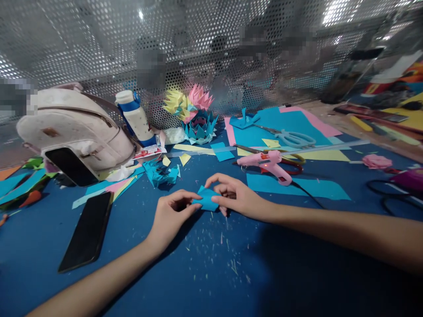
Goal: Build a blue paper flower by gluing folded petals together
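Note:
A small piece of blue paper (206,200) is held above the blue table (158,281), between my two hands. My left hand (173,211) pinches its left edge between thumb and fingertips. On the other side, my right hand (236,196) grips the right part, thumb in front and fingers curled behind. The paper's top corner points up, and it looks folded or bent there. Just behind the left hand lies a crumpled-looking blue folded paper piece (160,174). A pink glue gun (269,163) rests beyond the right hand, its cord trailing right.
Folded paper flowers (200,127), a bottle (135,116) and a pale backpack (76,123) stand along the perforated metal panel (185,53). Blue-handled scissors (294,138) lie on paper sheets (291,119). One phone (87,231) lies at left; another (71,165) leans on the backpack. Paper scraps litter the table.

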`<state>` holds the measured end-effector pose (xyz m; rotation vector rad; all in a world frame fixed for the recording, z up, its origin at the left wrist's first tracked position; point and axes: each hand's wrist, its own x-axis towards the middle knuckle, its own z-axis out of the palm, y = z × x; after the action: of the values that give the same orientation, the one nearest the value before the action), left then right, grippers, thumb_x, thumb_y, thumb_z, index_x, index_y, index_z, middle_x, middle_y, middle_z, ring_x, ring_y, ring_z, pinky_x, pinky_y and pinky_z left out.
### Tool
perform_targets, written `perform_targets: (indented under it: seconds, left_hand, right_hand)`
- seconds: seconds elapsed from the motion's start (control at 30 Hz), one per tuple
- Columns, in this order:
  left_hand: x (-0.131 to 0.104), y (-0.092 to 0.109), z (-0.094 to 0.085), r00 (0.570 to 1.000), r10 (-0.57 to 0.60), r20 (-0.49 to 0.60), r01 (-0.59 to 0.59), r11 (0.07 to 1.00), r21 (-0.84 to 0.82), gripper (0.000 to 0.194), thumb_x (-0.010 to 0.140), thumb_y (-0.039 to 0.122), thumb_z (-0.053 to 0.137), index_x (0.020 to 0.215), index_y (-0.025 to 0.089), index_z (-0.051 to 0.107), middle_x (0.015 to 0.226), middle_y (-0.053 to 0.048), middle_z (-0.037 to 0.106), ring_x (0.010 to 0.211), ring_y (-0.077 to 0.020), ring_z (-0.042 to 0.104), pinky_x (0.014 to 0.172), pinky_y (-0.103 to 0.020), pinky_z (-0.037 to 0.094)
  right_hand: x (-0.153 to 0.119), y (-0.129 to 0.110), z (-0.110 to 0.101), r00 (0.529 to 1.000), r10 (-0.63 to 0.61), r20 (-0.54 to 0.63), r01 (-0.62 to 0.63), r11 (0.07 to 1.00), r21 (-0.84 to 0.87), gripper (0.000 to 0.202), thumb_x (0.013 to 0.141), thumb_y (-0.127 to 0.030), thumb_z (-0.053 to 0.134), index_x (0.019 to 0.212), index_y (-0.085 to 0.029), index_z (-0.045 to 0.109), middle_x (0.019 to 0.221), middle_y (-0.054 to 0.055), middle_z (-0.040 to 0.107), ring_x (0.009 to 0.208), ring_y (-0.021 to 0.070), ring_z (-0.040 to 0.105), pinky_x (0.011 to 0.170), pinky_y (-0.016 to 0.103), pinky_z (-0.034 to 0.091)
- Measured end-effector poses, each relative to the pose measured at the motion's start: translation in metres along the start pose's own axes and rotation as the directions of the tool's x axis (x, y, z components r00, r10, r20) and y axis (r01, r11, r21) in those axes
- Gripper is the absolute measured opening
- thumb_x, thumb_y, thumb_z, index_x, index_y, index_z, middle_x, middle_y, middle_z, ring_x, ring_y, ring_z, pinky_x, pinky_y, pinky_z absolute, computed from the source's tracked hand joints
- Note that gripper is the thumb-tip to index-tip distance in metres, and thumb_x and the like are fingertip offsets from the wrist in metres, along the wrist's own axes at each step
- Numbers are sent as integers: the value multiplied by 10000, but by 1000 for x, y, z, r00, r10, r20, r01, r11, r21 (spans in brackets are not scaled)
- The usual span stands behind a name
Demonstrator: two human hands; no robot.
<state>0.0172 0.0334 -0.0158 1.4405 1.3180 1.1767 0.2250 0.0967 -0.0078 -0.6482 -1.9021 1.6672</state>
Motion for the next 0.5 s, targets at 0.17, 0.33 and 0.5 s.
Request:
perform_targets:
  seconds: [0.17,0.33,0.5]
  left_hand:
    - [2,3,3,1000,2,-23,-2,1000,-19,165,701,225,797,860,189,771,708,-6,662,627,-115,558,592,-235,467]
    - [6,4,4,998,-6,-68,3,999,-47,135,675,213,806,798,170,768,686,-15,686,618,-121,589,589,-236,484]
    - [8,2,2,995,22,-96,-26,998,-48,98,692,214,796,782,176,782,725,-33,720,648,-132,618,610,-236,492]
  right_hand:
    - [-3,0,0,1000,7,9,-7,999,51,328,953,-364,569,1207,-197,446,640,-46,631,551,115,634,543,223,500]
    - [-3,-2,0,1000,3,8,-3,996,86,332,972,-368,537,1232,-189,436,713,1,690,570,125,669,536,219,516]
    - [-3,-3,-3,998,-58,21,57,998,26,409,999,-350,487,1366,-198,391,758,28,716,617,142,696,583,251,555]
